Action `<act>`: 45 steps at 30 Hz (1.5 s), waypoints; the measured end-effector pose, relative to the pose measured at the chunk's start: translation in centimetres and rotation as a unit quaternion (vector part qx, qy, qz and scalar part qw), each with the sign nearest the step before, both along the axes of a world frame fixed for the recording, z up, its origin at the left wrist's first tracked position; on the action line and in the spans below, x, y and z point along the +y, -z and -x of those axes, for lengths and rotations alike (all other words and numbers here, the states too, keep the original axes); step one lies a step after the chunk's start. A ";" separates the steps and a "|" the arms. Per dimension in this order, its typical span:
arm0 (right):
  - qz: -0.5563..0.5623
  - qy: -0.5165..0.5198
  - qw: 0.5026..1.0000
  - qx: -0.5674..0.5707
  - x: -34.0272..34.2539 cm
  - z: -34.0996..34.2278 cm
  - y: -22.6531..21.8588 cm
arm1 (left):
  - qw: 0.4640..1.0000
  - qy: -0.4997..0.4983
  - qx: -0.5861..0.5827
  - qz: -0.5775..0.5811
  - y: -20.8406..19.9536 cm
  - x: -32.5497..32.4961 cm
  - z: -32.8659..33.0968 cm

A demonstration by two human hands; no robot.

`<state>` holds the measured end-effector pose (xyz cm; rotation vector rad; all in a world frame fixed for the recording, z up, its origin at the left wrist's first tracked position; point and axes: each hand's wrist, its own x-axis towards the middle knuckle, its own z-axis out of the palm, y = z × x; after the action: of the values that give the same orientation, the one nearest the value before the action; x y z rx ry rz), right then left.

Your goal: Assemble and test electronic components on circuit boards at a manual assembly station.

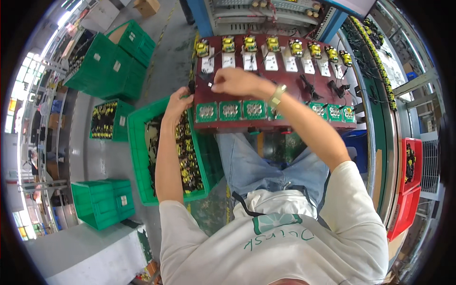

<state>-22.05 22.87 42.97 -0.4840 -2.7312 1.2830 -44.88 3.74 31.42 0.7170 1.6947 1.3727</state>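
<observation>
My left hand is at the left edge of a dark red test box, fingers closed around a small black part whose kind I cannot make out. Over the box's left end, my right hand pinches beside a black cable plug with a pale tip. Along the box's far side stands a row of small yellow-and-black circuit boards above white plates. Green panels with round metal contacts line the near side. Black cables lie on its right half.
Below my left forearm is a green crate full of black-and-yellow parts. More green crates stand on the floor at left. A conveyor with parts runs along the right, near red bins. A blue-framed rack rises behind the box.
</observation>
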 end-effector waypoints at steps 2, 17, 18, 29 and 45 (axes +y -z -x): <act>0.209 0.009 0.976 -0.056 1.2 -1.4 -1.8 | 1.000 -0.006 -0.027 -0.014 -0.6 -1.5 -0.2; 0.213 -0.021 0.976 -0.028 0.5 -6.6 -2.9 | 0.930 0.133 -0.293 -0.178 -7.7 -6.3 -3.7; 0.222 -0.035 0.974 -0.006 0.1 -6.6 -2.4 | 0.936 0.143 -0.281 -0.157 -8.0 -6.2 -3.9; 0.066 0.009 0.998 0.022 0.6 -6.6 -0.1 | 0.983 0.047 -0.102 -0.147 -10.9 -5.7 -7.3; -0.158 -0.010 0.967 0.201 -3.4 -5.4 2.3 | 0.975 -0.042 0.051 -0.212 -8.8 -3.0 -9.8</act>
<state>-16.60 19.49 40.72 -0.1449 -2.5221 0.8121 -35.07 0.69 40.25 0.9765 1.5352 1.8133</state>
